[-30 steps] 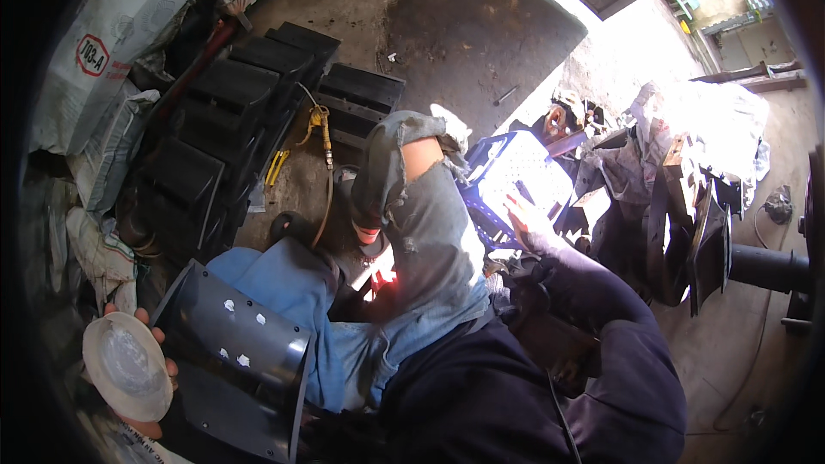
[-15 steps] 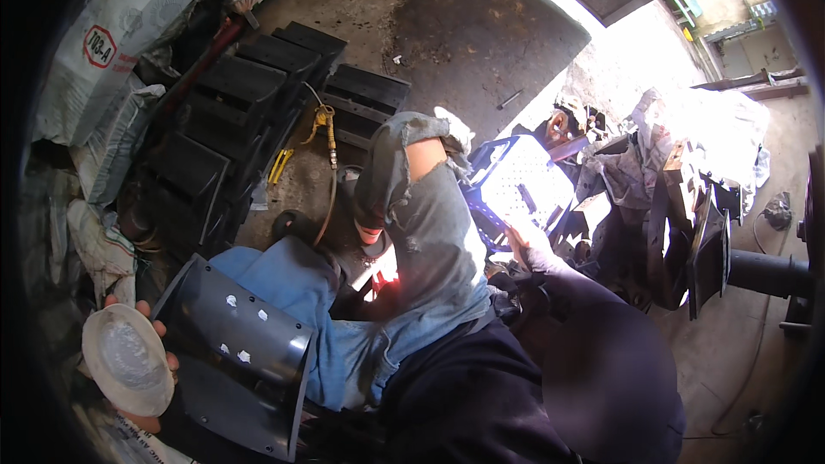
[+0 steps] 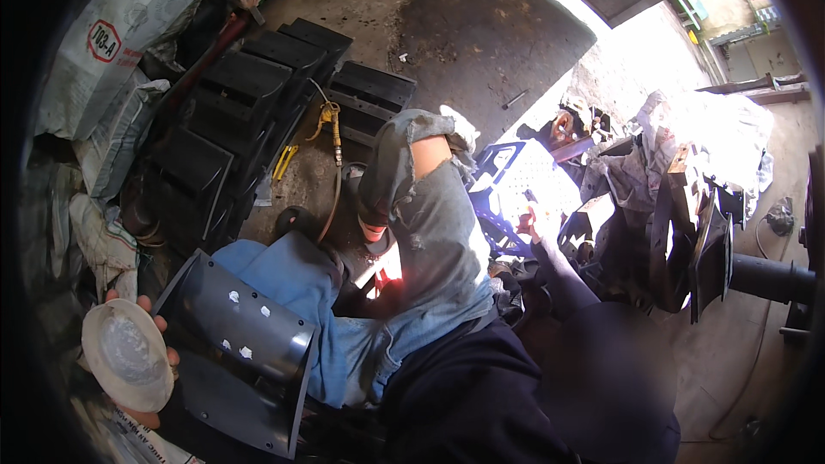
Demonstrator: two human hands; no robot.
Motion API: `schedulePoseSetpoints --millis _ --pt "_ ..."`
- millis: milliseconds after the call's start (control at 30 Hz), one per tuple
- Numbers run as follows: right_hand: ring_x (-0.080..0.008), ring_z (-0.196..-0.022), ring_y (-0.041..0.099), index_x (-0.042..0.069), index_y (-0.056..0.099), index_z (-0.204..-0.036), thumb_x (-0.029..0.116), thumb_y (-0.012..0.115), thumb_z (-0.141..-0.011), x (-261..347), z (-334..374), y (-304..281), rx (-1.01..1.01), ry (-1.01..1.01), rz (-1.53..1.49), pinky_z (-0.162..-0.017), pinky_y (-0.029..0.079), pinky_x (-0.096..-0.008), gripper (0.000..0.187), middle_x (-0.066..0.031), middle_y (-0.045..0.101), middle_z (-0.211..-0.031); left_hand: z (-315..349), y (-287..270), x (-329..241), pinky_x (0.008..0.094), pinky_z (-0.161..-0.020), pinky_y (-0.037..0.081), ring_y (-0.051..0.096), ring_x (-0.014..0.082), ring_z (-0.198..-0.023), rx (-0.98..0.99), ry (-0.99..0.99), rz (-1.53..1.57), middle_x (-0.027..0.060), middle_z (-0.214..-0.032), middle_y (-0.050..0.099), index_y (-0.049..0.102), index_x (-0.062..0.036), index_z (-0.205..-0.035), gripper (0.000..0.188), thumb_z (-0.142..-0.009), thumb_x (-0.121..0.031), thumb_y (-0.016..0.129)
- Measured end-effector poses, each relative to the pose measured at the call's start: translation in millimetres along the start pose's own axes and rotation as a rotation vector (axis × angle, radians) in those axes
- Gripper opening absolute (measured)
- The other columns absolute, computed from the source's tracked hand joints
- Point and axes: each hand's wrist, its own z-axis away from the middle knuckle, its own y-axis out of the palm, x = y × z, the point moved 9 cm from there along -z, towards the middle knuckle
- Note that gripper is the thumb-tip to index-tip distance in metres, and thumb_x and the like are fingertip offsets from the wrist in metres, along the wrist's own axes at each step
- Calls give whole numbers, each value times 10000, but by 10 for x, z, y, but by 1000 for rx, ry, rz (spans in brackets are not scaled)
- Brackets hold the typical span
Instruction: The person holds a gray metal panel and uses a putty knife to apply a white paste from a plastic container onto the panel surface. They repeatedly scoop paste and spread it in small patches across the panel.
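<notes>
At the lower left, my left hand point(image 3: 163, 326) is closed round a shallow, whitish round bowl point(image 3: 129, 357) with a pale grey patch in its middle. Its fingertips show along the rim. Beside it, a curved black panel point(image 3: 249, 318) with several small white patches rests against my left leg. My right hand point(image 3: 540, 223) reaches into a blue and white plastic basket point(image 3: 494, 193) right of my knee. Its fingers are bent together at a small dark piece point(image 3: 530, 196), whose kind is washed out by glare.
Stacked black panels point(image 3: 206, 137) stand at the left beside white sacks point(image 3: 94, 77). A yellow air gun point(image 3: 326, 120) with a hose and yellow-handled pliers point(image 3: 284, 163) lie near my foot. Metal parts point(image 3: 679, 232) and crumpled sheeting point(image 3: 730, 137) crowd the right side.
My right hand has moved from the basket's near rim further in, to the small dark piece. My left hand and the bowl have hardly moved.
</notes>
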Motion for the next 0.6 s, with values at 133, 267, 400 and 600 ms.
schedulePoseSetpoints --millis 133,267,400,600 --pt "-211 -840 575 17 627 -1133 147 610 -924 -46 142 -44 -31 31 -19 -669 492 -303 247 -101 584 -949 35 -63 -56 655 -1052 259 373 535 -1331 -61 90 -96 97 -1582 341 285 -237 -1554 736 -989 -693 167" --pt "-202 -787 581 18 634 -1115 163 612 -931 -113 241 -108 -60 63 -58 -633 491 -298 235 -93 587 -901 81 -91 -65 661 -1041 263 375 538 -1330 -160 140 -141 99 -1568 364 307 -229 -1543 733 -990 -690 170" --pt "-193 -734 586 20 641 -1097 179 614 -939 -218 333 -196 -73 102 -101 -597 491 -292 227 -86 591 -853 -23 75 -9 671 -1047 253 374 540 -1333 -37 11 -82 97 -1568 361 305 -225 -1543 725 -994 -682 181" --pt "-179 -655 595 22 651 -1071 204 616 -950 -389 526 -331 -99 170 -211 -543 490 -284 221 -74 596 -780 -86 92 30 679 -1051 257 371 537 -1337 -71 -117 87 93 -1578 340 293 -230 -1547 713 -998 -674 189"
